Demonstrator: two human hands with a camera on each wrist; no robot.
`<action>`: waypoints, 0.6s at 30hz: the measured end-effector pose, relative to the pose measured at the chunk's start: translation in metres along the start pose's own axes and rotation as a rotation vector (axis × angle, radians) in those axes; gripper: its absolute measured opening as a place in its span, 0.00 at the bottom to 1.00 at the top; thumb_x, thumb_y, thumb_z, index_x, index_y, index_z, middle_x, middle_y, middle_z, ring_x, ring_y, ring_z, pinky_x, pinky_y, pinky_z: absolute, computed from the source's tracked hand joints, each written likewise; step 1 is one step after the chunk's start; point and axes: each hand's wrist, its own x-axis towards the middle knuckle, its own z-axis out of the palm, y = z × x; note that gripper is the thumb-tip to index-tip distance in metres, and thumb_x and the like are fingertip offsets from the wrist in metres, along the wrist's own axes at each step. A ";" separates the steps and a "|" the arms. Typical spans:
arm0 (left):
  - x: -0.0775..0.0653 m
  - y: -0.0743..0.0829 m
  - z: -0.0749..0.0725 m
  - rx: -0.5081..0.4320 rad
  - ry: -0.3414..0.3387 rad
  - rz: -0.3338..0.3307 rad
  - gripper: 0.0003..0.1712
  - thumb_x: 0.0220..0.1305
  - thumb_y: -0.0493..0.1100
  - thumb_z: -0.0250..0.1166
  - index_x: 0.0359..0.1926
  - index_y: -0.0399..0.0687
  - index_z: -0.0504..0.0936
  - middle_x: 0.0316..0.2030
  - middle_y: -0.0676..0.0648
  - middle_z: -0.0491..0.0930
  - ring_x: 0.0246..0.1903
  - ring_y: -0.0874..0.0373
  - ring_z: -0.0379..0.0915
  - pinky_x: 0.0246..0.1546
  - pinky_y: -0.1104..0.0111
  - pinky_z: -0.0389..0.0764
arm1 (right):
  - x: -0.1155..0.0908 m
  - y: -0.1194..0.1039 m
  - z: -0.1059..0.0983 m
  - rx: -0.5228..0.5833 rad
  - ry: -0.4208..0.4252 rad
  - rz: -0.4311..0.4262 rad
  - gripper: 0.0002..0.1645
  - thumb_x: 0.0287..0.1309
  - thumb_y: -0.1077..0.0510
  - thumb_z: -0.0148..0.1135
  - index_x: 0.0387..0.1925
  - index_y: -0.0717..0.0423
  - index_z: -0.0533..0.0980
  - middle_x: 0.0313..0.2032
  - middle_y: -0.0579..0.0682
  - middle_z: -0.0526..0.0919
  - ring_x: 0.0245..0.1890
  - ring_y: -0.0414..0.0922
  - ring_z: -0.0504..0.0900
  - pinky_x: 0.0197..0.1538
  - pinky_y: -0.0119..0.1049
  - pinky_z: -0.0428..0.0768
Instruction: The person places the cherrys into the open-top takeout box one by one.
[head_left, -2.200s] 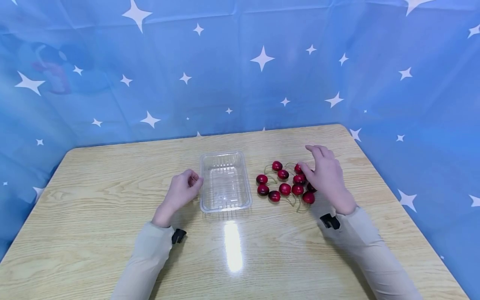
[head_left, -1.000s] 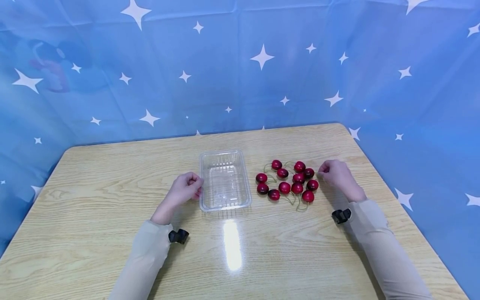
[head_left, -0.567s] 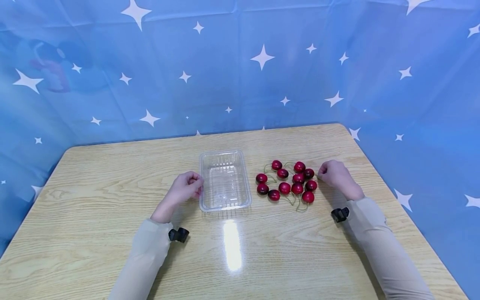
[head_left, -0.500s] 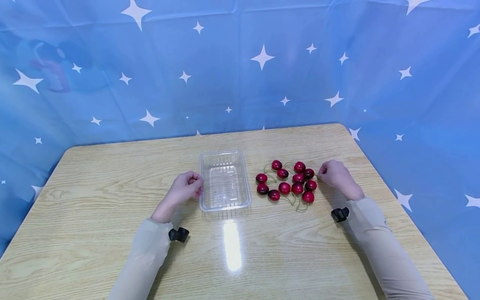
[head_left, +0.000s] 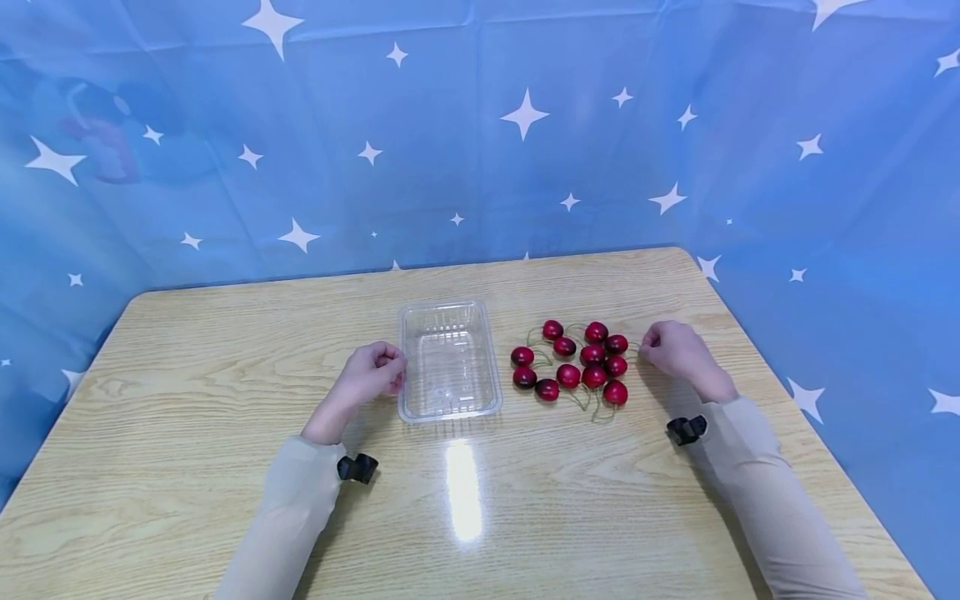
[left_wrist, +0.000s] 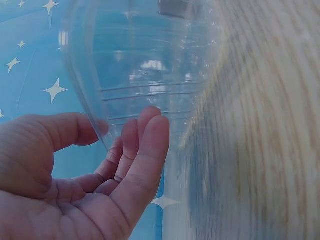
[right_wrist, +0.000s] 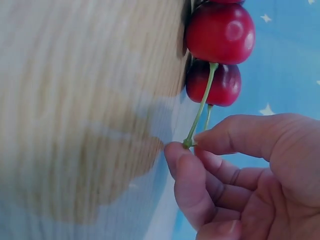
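My left hand [head_left: 367,372] grips the left rim of a clear plastic container [head_left: 452,414]. In the left wrist view the thumb lies on the rim, with curled fingers [left_wrist: 155,142] against the outer wall. To the container's right lies a cluster of dark red cherries [head_left: 568,377] with green stems. My right hand [head_left: 678,352] is at the cluster's right side, pinching a cherry stem [right_wrist: 202,102] between thumb and fingertips. A second stem [right_wrist: 208,117] runs to the same fingertips; whether it is pinched too, I cannot tell. The cherry on the nearer stem [right_wrist: 220,34] stays beside the others.
A light wood-grain table [head_left: 225,467] carries everything. Behind it and along its sides hangs a blue cloth [head_left: 450,125] with white stars. A bright light reflection [head_left: 465,492] shows on the tabletop in front of the container.
My right hand has come from above the cherries to their right side and taken hold of a stem. The rightmost cherries have shifted slightly left. My left hand stays at the container.
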 end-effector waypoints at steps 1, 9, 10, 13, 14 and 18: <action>0.000 0.000 0.000 -0.002 0.000 -0.001 0.10 0.68 0.36 0.52 0.41 0.30 0.72 0.26 0.44 0.75 0.25 0.60 0.74 0.32 0.66 0.82 | 0.000 0.000 0.000 0.008 0.000 0.003 0.06 0.57 0.64 0.55 0.29 0.65 0.74 0.27 0.57 0.77 0.25 0.47 0.72 0.27 0.35 0.71; 0.000 0.000 0.000 -0.008 0.001 -0.005 0.09 0.68 0.36 0.52 0.40 0.31 0.72 0.26 0.44 0.75 0.25 0.60 0.74 0.32 0.66 0.82 | -0.001 0.005 0.002 0.077 0.016 0.014 0.07 0.57 0.65 0.54 0.30 0.68 0.74 0.26 0.55 0.76 0.24 0.46 0.71 0.26 0.34 0.70; 0.000 0.000 0.000 -0.008 0.001 -0.005 0.09 0.68 0.36 0.52 0.40 0.31 0.72 0.27 0.44 0.75 0.25 0.60 0.74 0.32 0.66 0.82 | -0.001 0.006 0.003 0.086 0.019 0.016 0.07 0.57 0.65 0.54 0.30 0.68 0.74 0.25 0.55 0.76 0.24 0.45 0.71 0.27 0.34 0.70; 0.000 -0.001 0.000 -0.005 0.002 -0.006 0.09 0.68 0.36 0.52 0.41 0.30 0.72 0.28 0.42 0.75 0.26 0.60 0.74 0.33 0.66 0.82 | -0.002 0.007 0.004 0.129 0.018 0.032 0.07 0.56 0.65 0.52 0.32 0.68 0.73 0.25 0.54 0.76 0.24 0.45 0.72 0.27 0.34 0.71; 0.000 -0.001 0.000 -0.003 0.003 -0.006 0.10 0.68 0.36 0.52 0.41 0.30 0.72 0.28 0.42 0.75 0.26 0.59 0.74 0.33 0.66 0.82 | -0.003 0.007 0.004 0.147 0.016 0.040 0.07 0.56 0.65 0.52 0.32 0.68 0.73 0.24 0.54 0.76 0.24 0.44 0.73 0.27 0.34 0.71; 0.000 0.000 0.000 0.006 0.006 -0.008 0.11 0.68 0.36 0.52 0.42 0.29 0.72 0.29 0.41 0.76 0.26 0.59 0.74 0.34 0.65 0.82 | -0.004 0.009 0.004 0.217 0.010 0.061 0.08 0.58 0.65 0.51 0.35 0.68 0.73 0.23 0.52 0.77 0.23 0.43 0.73 0.26 0.32 0.72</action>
